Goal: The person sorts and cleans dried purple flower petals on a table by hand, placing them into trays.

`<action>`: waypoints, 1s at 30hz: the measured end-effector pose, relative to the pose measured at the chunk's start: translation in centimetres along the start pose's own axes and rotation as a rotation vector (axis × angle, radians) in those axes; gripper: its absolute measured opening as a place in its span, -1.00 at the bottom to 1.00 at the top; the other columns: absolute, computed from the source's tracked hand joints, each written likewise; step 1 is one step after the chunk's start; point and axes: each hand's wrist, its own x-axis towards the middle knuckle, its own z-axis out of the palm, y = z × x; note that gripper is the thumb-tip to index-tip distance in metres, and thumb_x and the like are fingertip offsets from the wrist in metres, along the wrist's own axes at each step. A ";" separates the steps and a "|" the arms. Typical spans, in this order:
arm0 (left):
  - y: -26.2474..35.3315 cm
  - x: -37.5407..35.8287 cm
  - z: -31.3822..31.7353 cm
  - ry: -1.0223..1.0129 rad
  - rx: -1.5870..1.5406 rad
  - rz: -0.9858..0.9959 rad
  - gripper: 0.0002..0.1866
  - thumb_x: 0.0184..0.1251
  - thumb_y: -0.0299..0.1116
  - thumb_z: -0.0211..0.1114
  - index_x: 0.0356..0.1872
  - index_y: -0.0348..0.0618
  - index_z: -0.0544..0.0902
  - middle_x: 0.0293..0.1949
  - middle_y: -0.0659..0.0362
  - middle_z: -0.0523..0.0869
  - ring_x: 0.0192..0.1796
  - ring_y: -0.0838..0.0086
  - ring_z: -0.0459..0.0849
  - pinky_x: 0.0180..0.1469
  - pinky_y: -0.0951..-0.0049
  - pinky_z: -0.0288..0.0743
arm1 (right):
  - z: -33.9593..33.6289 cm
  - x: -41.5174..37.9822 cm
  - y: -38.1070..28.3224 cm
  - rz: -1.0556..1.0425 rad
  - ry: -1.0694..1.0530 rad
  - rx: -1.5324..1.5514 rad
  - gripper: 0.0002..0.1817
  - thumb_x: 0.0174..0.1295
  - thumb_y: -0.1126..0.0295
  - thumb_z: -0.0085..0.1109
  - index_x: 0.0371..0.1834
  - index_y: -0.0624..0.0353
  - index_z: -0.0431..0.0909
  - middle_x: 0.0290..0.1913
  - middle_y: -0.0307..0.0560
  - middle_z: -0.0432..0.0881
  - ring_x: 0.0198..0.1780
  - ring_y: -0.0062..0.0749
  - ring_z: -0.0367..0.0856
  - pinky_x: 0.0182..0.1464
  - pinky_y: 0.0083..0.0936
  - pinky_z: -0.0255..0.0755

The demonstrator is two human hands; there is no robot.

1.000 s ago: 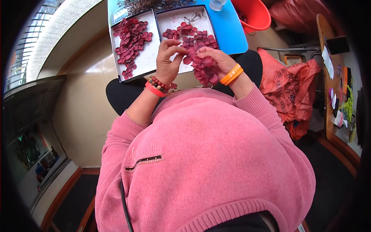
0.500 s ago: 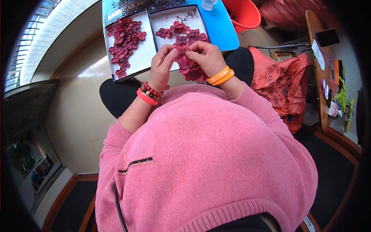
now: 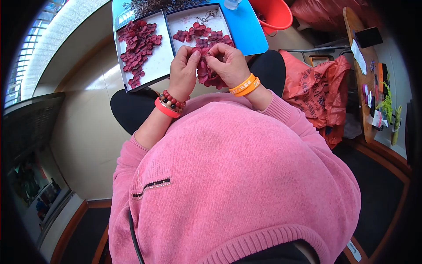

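A person in a fuzzy pink knit sweater (image 3: 237, 176) works a bunch of dark red fabric petals (image 3: 209, 72) over the lap, just near of a shallow white two-compartment tray (image 3: 165, 57). The left hand (image 3: 182, 70), above a red band and a beaded bracelet, pinches the top of the bunch with narrow fingers; the right hand (image 3: 228, 64), wearing two orange wristbands (image 3: 244, 86), closes its fingers on the same bunch from the right, the fingertips of both hands nearly meeting. Loose crinkled petals lie spread in both tray compartments. The tray rests partly on a smooth blue board (image 3: 250, 31). An orange plastic bucket (image 3: 274, 15) stands far right, a crumpled orange plastic bag (image 3: 316, 97) lies right, and pale glossy floor (image 3: 88, 114) opens to the left.
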 end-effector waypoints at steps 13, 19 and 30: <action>0.2 -0.3 0.2 -0.029 -0.115 -0.051 -0.84 0.44 -0.37 0.04 -0.32 -0.21 0.50 -0.45 0.35 0.50 -0.40 0.74 0.36 -0.35 0.69 0.28 | -0.2 -0.4 -0.4 -0.127 0.043 -0.220 -0.92 0.12 0.50 0.18 -0.40 0.29 0.51 -0.50 -0.29 0.55 -0.48 -0.77 0.45 -0.47 -0.75 0.37; 0.3 -0.4 0.4 -0.020 -0.076 0.017 -0.86 0.44 -0.40 0.04 -0.33 -0.20 0.49 -0.47 0.36 0.48 -0.40 0.75 0.36 -0.37 0.71 0.27 | 0.1 -0.4 0.1 -0.200 0.071 -0.261 -0.93 0.10 0.51 0.19 -0.40 0.29 0.54 -0.47 -0.27 0.55 -0.48 -0.74 0.46 -0.47 -0.72 0.36; 0.1 -1.0 0.5 0.028 0.398 0.377 -0.89 0.23 -0.63 0.12 -0.25 -0.22 0.52 -0.44 0.11 0.52 -0.43 0.37 0.55 -0.46 0.40 0.42 | -0.1 -0.7 -0.7 -0.398 0.057 -0.310 -0.92 0.03 0.60 0.17 -0.38 0.29 0.54 -0.38 -0.13 0.52 -0.37 -0.49 0.52 -0.34 -0.61 0.41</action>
